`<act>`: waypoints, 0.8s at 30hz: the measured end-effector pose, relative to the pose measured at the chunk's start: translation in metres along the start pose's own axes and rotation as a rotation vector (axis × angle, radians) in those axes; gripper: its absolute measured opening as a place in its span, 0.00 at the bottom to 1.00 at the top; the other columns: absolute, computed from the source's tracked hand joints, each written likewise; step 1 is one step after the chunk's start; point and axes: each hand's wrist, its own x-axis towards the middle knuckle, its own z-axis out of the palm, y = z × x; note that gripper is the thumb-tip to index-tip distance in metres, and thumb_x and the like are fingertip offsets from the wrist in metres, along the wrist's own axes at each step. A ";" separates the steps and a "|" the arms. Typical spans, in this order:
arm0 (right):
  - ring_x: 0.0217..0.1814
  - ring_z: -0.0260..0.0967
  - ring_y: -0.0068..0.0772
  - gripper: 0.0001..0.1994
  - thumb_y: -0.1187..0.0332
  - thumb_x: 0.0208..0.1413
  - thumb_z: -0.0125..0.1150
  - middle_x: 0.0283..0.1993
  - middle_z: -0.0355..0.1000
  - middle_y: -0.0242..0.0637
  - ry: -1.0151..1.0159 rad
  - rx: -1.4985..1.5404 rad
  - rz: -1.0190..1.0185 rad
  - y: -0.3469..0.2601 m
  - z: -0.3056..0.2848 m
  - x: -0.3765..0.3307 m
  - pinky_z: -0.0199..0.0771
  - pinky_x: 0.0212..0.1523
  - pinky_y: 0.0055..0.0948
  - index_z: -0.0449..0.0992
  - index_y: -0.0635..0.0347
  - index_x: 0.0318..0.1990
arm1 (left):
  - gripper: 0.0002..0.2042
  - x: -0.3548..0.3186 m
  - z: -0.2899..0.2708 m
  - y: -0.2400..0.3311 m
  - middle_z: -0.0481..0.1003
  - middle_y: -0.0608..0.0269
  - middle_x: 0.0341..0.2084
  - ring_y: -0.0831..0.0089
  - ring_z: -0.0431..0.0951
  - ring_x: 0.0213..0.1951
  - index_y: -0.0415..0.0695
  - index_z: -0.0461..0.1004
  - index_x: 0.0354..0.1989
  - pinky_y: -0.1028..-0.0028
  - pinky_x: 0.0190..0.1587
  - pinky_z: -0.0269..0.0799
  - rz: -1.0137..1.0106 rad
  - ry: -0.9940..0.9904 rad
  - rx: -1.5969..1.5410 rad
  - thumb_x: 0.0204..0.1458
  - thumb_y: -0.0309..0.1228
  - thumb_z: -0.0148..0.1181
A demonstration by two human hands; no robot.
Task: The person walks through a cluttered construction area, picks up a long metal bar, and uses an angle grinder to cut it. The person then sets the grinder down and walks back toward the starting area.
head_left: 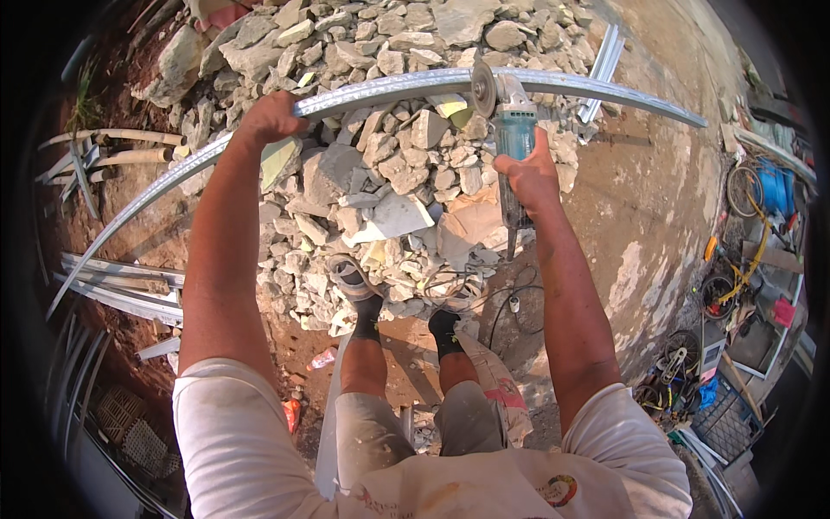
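A long galvanized metal channel [380, 93] stretches across the view over a heap of broken concrete, bowed by the lens. My left hand [273, 118] is wrapped around it left of the middle. In my right hand [529, 173] is a teal angle grinder [516, 130], held upright with its body toward me. The grinder's cutting disc [483, 88] stands edgewise at the channel, right of my left hand; whether it touches the metal or spins I cannot tell. The grinder's dark rear end points down toward my feet.
Concrete rubble [406, 156] lies beneath the channel and around my sandalled foot [353, 277]. A black power cord [497, 316] loops on the ground near my other foot. More metal channels [125, 290] lie at the left, another short piece [601, 73] at the far right. Bicycle parts and scrap [718, 303] line the right side.
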 end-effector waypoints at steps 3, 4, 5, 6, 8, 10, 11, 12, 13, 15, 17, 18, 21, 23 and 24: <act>0.39 0.69 0.26 0.32 0.78 0.42 0.64 0.41 0.72 0.33 0.005 -0.005 -0.004 0.002 -0.001 0.001 0.70 0.43 0.26 0.62 0.59 0.59 | 0.24 -0.003 -0.004 0.006 0.79 0.41 0.39 0.48 0.80 0.44 0.40 0.79 0.44 0.61 0.50 0.74 0.029 -0.013 -0.016 0.40 0.43 0.64; 0.39 0.69 0.26 0.32 0.78 0.42 0.64 0.41 0.72 0.33 0.003 -0.016 -0.001 0.001 -0.001 0.001 0.70 0.43 0.26 0.62 0.59 0.59 | 0.24 -0.004 -0.004 0.005 0.79 0.41 0.39 0.48 0.80 0.44 0.40 0.79 0.44 0.61 0.50 0.74 0.025 -0.009 -0.018 0.40 0.43 0.64; 0.39 0.69 0.26 0.32 0.77 0.42 0.64 0.41 0.72 0.33 0.001 -0.026 0.003 -0.001 -0.001 0.001 0.70 0.43 0.26 0.62 0.59 0.59 | 0.24 -0.004 -0.004 0.005 0.79 0.42 0.39 0.48 0.80 0.44 0.41 0.79 0.45 0.61 0.50 0.74 0.022 -0.006 -0.021 0.40 0.43 0.64; 0.39 0.69 0.26 0.32 0.77 0.42 0.64 0.41 0.72 0.33 0.001 -0.025 0.002 -0.002 -0.001 0.001 0.70 0.43 0.26 0.62 0.59 0.59 | 0.24 -0.004 -0.003 0.004 0.79 0.41 0.39 0.48 0.80 0.44 0.41 0.79 0.45 0.61 0.50 0.74 0.025 0.004 -0.021 0.40 0.43 0.64; 0.38 0.69 0.27 0.32 0.77 0.41 0.64 0.40 0.72 0.33 0.003 -0.023 0.001 -0.005 -0.001 0.000 0.70 0.42 0.27 0.62 0.59 0.59 | 0.24 -0.004 0.000 0.002 0.79 0.41 0.39 0.48 0.80 0.44 0.40 0.79 0.45 0.61 0.50 0.74 0.030 0.024 -0.022 0.40 0.43 0.64; 0.38 0.69 0.27 0.32 0.77 0.41 0.64 0.40 0.73 0.34 0.003 -0.057 0.012 -0.009 -0.002 -0.001 0.70 0.42 0.27 0.62 0.59 0.59 | 0.23 -0.003 -0.001 0.003 0.79 0.40 0.39 0.47 0.80 0.44 0.40 0.79 0.44 0.60 0.50 0.74 0.010 0.006 -0.016 0.41 0.43 0.64; 0.38 0.69 0.27 0.33 0.77 0.41 0.64 0.40 0.73 0.34 0.003 -0.074 0.017 -0.011 -0.002 -0.001 0.70 0.42 0.27 0.62 0.59 0.59 | 0.23 -0.002 -0.001 0.003 0.79 0.40 0.39 0.47 0.80 0.44 0.40 0.79 0.44 0.60 0.50 0.74 -0.001 -0.003 -0.013 0.41 0.43 0.64; 0.37 0.69 0.27 0.33 0.77 0.41 0.63 0.40 0.73 0.34 0.004 -0.066 0.014 -0.011 -0.002 -0.001 0.70 0.42 0.27 0.62 0.59 0.59 | 0.23 -0.002 -0.001 0.003 0.79 0.40 0.39 0.47 0.80 0.44 0.40 0.79 0.44 0.60 0.50 0.74 0.001 -0.005 -0.010 0.41 0.43 0.64; 0.37 0.69 0.27 0.33 0.77 0.41 0.63 0.39 0.73 0.34 0.006 -0.058 0.011 -0.010 -0.001 -0.001 0.70 0.41 0.27 0.62 0.59 0.59 | 0.23 -0.001 -0.001 0.002 0.79 0.39 0.39 0.47 0.80 0.44 0.40 0.79 0.44 0.60 0.50 0.74 0.003 -0.006 -0.007 0.41 0.43 0.63; 0.37 0.69 0.27 0.33 0.77 0.41 0.63 0.39 0.73 0.34 0.004 -0.041 0.008 -0.011 -0.001 -0.002 0.70 0.41 0.27 0.62 0.59 0.60 | 0.23 -0.002 -0.002 0.003 0.79 0.39 0.39 0.47 0.80 0.44 0.40 0.79 0.43 0.60 0.50 0.74 0.003 -0.008 -0.002 0.41 0.43 0.63; 0.37 0.70 0.27 0.33 0.76 0.41 0.63 0.39 0.73 0.34 -0.002 -0.025 0.007 -0.013 -0.001 -0.003 0.71 0.41 0.27 0.62 0.59 0.59 | 0.23 -0.003 -0.003 0.007 0.79 0.40 0.39 0.48 0.80 0.44 0.40 0.80 0.43 0.60 0.49 0.74 -0.003 -0.008 0.001 0.41 0.43 0.63; 0.37 0.70 0.28 0.33 0.76 0.41 0.63 0.39 0.73 0.34 0.005 -0.043 0.005 -0.012 -0.002 -0.002 0.71 0.41 0.28 0.62 0.59 0.59 | 0.22 -0.002 -0.002 0.005 0.79 0.41 0.39 0.48 0.80 0.43 0.41 0.80 0.43 0.60 0.49 0.74 0.009 -0.006 0.002 0.41 0.43 0.63; 0.37 0.70 0.28 0.33 0.74 0.40 0.64 0.39 0.73 0.35 0.020 -0.095 0.007 -0.011 -0.002 0.000 0.71 0.40 0.28 0.62 0.59 0.59 | 0.22 -0.003 -0.002 0.003 0.79 0.43 0.38 0.49 0.80 0.43 0.41 0.80 0.43 0.60 0.49 0.74 0.024 -0.002 -0.005 0.41 0.43 0.63; 0.37 0.70 0.29 0.33 0.73 0.39 0.64 0.38 0.73 0.35 0.022 -0.123 0.019 -0.015 -0.002 -0.001 0.71 0.40 0.29 0.62 0.58 0.59 | 0.22 -0.005 -0.003 0.006 0.80 0.43 0.38 0.50 0.80 0.43 0.42 0.80 0.42 0.60 0.49 0.74 0.007 0.001 -0.025 0.40 0.43 0.63; 0.36 0.70 0.29 0.34 0.72 0.38 0.64 0.38 0.73 0.35 0.036 -0.141 0.013 -0.014 -0.002 0.000 0.72 0.40 0.29 0.62 0.58 0.58 | 0.22 -0.006 -0.004 0.007 0.80 0.43 0.38 0.50 0.80 0.43 0.42 0.80 0.42 0.60 0.49 0.74 0.008 -0.007 -0.034 0.40 0.43 0.63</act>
